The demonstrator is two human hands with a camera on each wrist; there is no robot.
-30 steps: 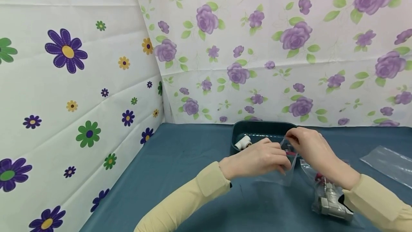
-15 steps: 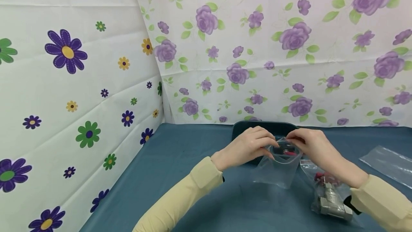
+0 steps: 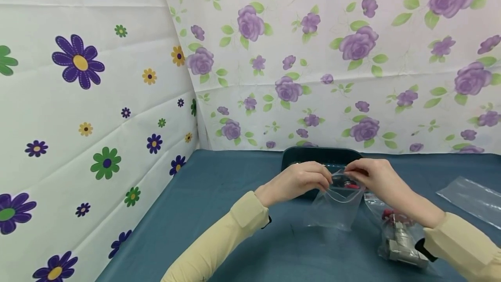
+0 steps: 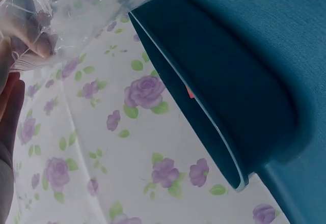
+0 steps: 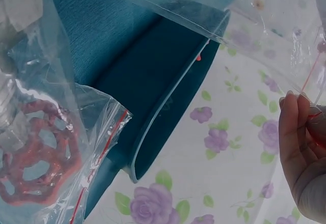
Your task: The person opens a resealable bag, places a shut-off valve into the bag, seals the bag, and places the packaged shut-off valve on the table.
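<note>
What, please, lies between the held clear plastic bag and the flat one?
In the head view, the right forearm and a bagged metal valve with red handwheel.

Pale yellow sleeves point(image 3: 207, 249) end in broad cuffs point(image 3: 250, 211) (black bands point(image 3: 425, 250) peek out beneath).

Dull blue surface point(image 3: 223, 186), creased rose-printed white hanging point(image 3: 317, 58) with green leaves along its back edge, creased daisy-printed white hanging point(image 3: 103, 116) along its left edge
</note>
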